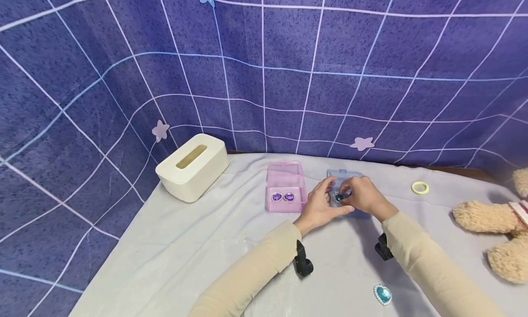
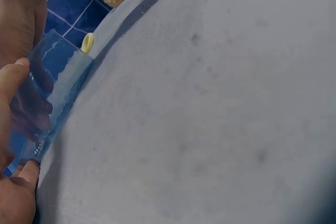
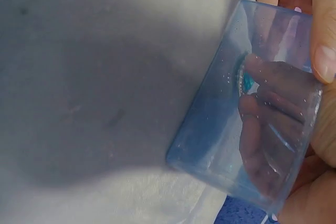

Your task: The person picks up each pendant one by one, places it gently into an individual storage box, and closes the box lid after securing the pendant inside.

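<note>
A see-through blue plastic box (image 1: 344, 173) stands on the cloth with its lid up. My left hand (image 1: 321, 204) grips it, thumb along the near side and fingers at the left. Inside the box, my right hand (image 1: 365, 195) pinches a teal gem with a beaded rim (image 3: 248, 82); its fingers show through the clear wall in the right wrist view. To the left, an opened pink box (image 1: 285, 207) holds two purple gems (image 1: 289, 197). A teal heart-shaped gem (image 1: 382, 294) lies on the cloth by my right forearm.
A cream tissue box (image 1: 194, 170) sits at the back left. At the right are a pale yellow ring (image 1: 420, 187) and a plush toy's limbs (image 1: 486, 216). Behind the pale cloth (image 1: 173, 257) hangs a purple-blue curtain (image 1: 288, 87) with grid lines.
</note>
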Demonstrator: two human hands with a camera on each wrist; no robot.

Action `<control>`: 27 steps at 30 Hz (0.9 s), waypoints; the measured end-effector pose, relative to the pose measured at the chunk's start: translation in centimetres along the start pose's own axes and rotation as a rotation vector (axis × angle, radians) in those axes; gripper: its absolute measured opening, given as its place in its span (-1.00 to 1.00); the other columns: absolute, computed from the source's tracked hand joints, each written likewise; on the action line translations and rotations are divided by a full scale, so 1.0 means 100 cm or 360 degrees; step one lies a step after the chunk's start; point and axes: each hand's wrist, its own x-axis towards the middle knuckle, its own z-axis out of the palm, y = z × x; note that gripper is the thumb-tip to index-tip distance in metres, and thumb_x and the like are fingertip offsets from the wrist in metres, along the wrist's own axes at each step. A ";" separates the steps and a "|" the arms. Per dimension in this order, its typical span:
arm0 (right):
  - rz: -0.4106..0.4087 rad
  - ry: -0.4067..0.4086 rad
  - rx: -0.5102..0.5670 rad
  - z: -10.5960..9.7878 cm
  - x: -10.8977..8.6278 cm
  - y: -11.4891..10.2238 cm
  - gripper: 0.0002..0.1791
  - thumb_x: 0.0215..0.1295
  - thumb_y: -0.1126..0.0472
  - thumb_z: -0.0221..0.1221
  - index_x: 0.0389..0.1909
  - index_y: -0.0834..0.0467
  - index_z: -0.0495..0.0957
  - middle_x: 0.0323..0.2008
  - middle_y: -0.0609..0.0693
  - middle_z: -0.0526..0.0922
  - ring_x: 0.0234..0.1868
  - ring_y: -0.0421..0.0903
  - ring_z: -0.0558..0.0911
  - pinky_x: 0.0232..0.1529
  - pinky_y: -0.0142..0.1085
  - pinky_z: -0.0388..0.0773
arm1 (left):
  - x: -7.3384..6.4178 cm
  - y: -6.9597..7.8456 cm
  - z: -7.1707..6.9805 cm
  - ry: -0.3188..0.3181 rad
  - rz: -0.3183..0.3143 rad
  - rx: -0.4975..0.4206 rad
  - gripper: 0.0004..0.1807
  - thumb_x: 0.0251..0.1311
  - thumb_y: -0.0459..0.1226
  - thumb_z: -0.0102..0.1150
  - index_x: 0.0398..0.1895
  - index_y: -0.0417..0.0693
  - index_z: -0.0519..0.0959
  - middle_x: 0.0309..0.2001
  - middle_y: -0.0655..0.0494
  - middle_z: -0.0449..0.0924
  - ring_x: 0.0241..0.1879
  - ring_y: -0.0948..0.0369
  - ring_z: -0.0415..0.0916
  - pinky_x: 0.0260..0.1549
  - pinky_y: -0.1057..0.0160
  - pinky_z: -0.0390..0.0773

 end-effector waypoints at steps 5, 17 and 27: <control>0.0041 0.0031 0.0026 -0.010 -0.005 -0.003 -0.84 -0.14 0.35 0.42 -0.45 0.18 0.69 -0.38 0.14 0.76 -0.37 0.05 0.74 -0.35 -0.09 0.69 | 0.001 0.000 -0.002 0.0004 -0.0007 0.0048 -0.06 -0.15 -0.15 0.56 0.37 0.01 0.28 0.23 -0.02 0.47 0.19 0.18 0.44 0.17 0.36 0.52; -0.0100 0.0583 0.0043 -0.036 -0.049 -0.018 -0.70 -0.08 0.36 0.40 -0.24 0.26 0.64 -0.42 0.17 0.74 -0.55 -0.05 0.69 -0.55 -0.33 0.62 | 0.000 -0.002 -0.003 0.0008 -0.0053 0.0040 -0.04 -0.15 -0.13 0.56 0.38 0.03 0.26 0.26 -0.03 0.44 0.23 0.11 0.44 0.21 0.29 0.51; -0.0229 0.0724 0.0073 -0.036 -0.130 -0.035 -0.45 -0.38 0.35 0.54 -0.18 0.11 0.67 -0.35 -0.02 0.76 -0.45 -0.37 0.61 -0.48 -0.65 0.51 | -0.003 -0.002 -0.001 0.0025 -0.0001 0.0015 -0.07 -0.19 -0.15 0.59 0.33 0.02 0.32 0.18 -0.04 0.49 0.17 0.12 0.48 0.18 0.33 0.52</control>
